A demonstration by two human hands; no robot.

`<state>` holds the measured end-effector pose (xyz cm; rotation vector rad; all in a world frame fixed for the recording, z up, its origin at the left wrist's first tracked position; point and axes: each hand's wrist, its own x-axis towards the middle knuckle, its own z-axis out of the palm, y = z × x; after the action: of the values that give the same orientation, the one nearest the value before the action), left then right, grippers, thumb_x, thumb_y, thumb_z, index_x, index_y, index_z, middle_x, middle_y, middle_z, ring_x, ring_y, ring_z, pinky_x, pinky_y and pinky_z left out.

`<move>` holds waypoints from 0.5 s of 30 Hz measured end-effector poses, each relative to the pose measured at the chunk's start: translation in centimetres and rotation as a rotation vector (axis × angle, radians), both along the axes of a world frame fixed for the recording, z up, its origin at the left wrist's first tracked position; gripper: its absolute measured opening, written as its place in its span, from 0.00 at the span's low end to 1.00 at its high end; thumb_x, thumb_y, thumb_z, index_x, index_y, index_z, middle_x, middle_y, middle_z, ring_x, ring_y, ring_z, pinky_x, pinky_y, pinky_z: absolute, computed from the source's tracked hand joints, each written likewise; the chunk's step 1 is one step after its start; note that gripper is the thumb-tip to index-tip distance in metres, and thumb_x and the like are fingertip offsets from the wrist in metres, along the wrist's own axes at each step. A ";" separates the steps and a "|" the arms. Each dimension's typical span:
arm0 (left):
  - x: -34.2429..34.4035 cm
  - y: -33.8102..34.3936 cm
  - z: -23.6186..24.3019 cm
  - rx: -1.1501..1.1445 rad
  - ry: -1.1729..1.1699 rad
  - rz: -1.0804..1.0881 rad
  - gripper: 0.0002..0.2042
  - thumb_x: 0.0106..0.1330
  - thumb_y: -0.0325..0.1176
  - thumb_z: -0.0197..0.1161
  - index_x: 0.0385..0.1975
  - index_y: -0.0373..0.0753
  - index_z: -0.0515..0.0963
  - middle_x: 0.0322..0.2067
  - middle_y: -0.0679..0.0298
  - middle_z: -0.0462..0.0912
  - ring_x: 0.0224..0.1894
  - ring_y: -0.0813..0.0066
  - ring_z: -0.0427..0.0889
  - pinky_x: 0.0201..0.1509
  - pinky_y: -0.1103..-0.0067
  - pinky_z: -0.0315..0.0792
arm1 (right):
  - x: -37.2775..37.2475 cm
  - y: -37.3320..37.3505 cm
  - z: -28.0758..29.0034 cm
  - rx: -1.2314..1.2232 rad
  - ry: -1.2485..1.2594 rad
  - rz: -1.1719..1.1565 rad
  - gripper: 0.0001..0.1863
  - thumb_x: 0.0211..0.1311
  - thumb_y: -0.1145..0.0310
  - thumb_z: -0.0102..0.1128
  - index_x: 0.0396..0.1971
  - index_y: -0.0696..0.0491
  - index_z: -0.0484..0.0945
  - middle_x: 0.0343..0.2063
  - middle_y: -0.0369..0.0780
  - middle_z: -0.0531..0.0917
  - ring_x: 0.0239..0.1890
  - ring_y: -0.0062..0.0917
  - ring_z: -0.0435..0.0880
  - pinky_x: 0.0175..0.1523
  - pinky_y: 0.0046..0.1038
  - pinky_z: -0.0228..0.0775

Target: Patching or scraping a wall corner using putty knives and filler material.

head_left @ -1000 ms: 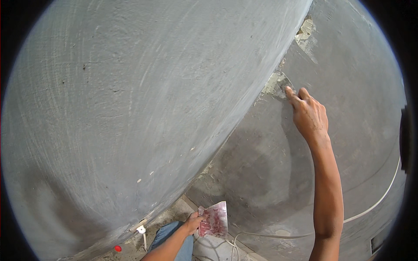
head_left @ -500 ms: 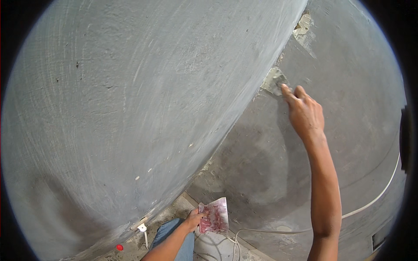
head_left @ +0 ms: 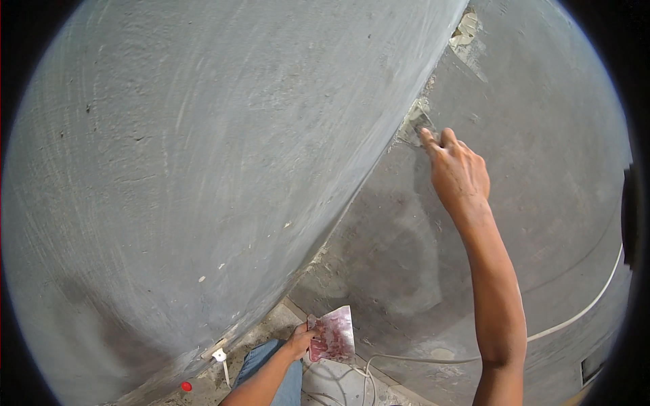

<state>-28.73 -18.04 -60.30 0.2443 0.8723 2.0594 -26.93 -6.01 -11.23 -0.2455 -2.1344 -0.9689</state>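
Observation:
My right hand (head_left: pixel 460 169) is closed on a small putty knife (head_left: pixel 422 121), its blade pressed to the grey wall beside the corner where two walls meet. Pale wet putty (head_left: pixel 410 128) lies under and around the blade; the knife's handle is hidden in my fingers. Farther up the same corner sits another rough pale patch of putty (head_left: pixel 465 30). Low down, my left hand (head_left: pixel 300 340) grips a wide flat scraper (head_left: pixel 333 333), its plate smeared reddish and whitish.
The left wall (head_left: pixel 223 135) and right wall (head_left: pixel 514 142) are grey and scuffed. A white cable (head_left: pixel 575 317) runs along the right wall to the floor (head_left: pixel 338 379). A white socket (head_left: pixel 219 354) and a red cap-like piece (head_left: pixel 186 386) lie at lower left. An opening (head_left: pixel 592 369) shows at lower right.
My right hand and the putty knife have shifted slightly left, towards the corner. The view has moved a little. My left hand still holds the scraper in nearly the same place.

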 end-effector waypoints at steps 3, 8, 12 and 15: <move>0.0 0.3 -0.3 0.000 0.008 -0.006 0.08 0.68 0.28 0.56 0.45 0.37 0.75 0.40 0.65 0.81 0.43 0.73 0.80 0.49 0.75 0.74 | -0.6 -0.1 -0.1 -0.023 0.001 -0.040 0.25 0.62 0.79 0.46 0.56 0.41 0.76 0.37 0.38 0.80 0.42 0.27 0.83 0.46 0.29 0.80; -0.1 -0.1 -1.1 -0.030 0.051 0.020 0.09 0.68 0.30 0.58 0.45 0.37 0.74 0.41 0.64 0.81 0.44 0.71 0.81 0.51 0.73 0.75 | 1.0 -0.9 0.3 -0.036 -0.014 -0.065 0.24 0.62 0.78 0.46 0.56 0.41 0.76 0.38 0.38 0.79 0.41 0.28 0.83 0.46 0.30 0.79; 0.0 0.1 -0.2 -0.016 0.011 0.009 0.09 0.69 0.29 0.56 0.46 0.37 0.75 0.41 0.66 0.81 0.43 0.74 0.80 0.50 0.75 0.74 | 0.0 -0.4 0.2 -0.038 -0.004 0.015 0.25 0.62 0.79 0.46 0.56 0.40 0.76 0.38 0.39 0.79 0.40 0.29 0.83 0.45 0.31 0.79; 0.3 0.3 -0.4 0.011 0.043 0.010 0.10 0.69 0.31 0.57 0.46 0.37 0.74 0.42 0.65 0.81 0.44 0.72 0.80 0.51 0.72 0.75 | -0.6 -0.3 0.7 -0.019 -0.046 -0.010 0.26 0.62 0.80 0.45 0.56 0.40 0.76 0.37 0.39 0.80 0.40 0.29 0.83 0.46 0.31 0.79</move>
<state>-28.44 -17.73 -60.74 0.2915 0.8905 2.0750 -27.50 -6.29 -10.51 -0.2456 -2.1868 -0.9686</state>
